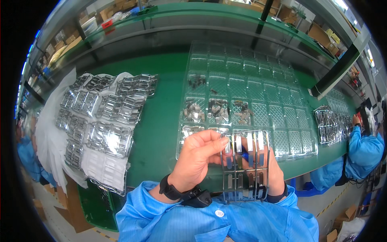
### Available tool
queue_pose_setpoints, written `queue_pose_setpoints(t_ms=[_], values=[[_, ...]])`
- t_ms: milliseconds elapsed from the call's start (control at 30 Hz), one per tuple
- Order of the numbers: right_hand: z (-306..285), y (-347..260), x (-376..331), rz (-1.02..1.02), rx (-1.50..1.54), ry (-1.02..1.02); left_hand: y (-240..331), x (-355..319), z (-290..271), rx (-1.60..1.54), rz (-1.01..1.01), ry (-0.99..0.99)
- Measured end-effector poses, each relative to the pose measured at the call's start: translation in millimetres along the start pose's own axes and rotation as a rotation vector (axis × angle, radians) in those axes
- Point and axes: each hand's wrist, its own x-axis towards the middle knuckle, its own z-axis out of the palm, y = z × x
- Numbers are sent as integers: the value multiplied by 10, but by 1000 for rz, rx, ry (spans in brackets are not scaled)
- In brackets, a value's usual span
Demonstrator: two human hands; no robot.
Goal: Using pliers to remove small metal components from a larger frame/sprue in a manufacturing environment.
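A metal wire rack (pixel 246 177) with rows of flat shiny metal strips is held up in front of my chest. My left hand (pixel 198 155) is closed at its upper left corner, thumb and index finger pinched on the frame; whether a small piece is also between them I cannot tell. My right hand (pixel 276 174) grips the rack's right side from behind, its fingers partly hidden by the strips. Beyond the rack lies a clear plastic compartment tray (pixel 258 86). Small metal pieces (pixel 219 111) lie in several of its left and near compartments.
On the left, similar filled racks (pixel 109 137) lie in rows on white sheets (pixel 52 133) on the green table (pixel 161 121). A green bin (pixel 96 205) stands below. At right are more racks (pixel 332 125), a post (pixel 336 72) and a co-worker's blue sleeve (pixel 365 147).
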Motion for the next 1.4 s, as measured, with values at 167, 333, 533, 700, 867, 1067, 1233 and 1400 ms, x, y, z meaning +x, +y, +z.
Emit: queue_pose_setpoints(t_ms=[167,333,533,700,867,1067,1233,1400], values=[[-135,155,44,-3,-445,145,-60,64,-105,-22,54,25],[-200,-57,-84,414,773,192,-109,120,-146,-46,52,33],[-72,-149,-12,351,605,231,-129,160,-133,-286,16,-20],[-72,-129,18,346,652,355,-157,79,-107,140,105,-15],[-105,-112,36,333,777,385,-129,36,-78,146,137,-3],[84,101,-33,-54,-149,142,-121,43,-79,-52,51,-12],[132,-28,19,-174,-135,194,-132,28,-50,-36,48,-5],[147,4,-7,-149,-135,182,-136,40,-42,-49,32,-10]])
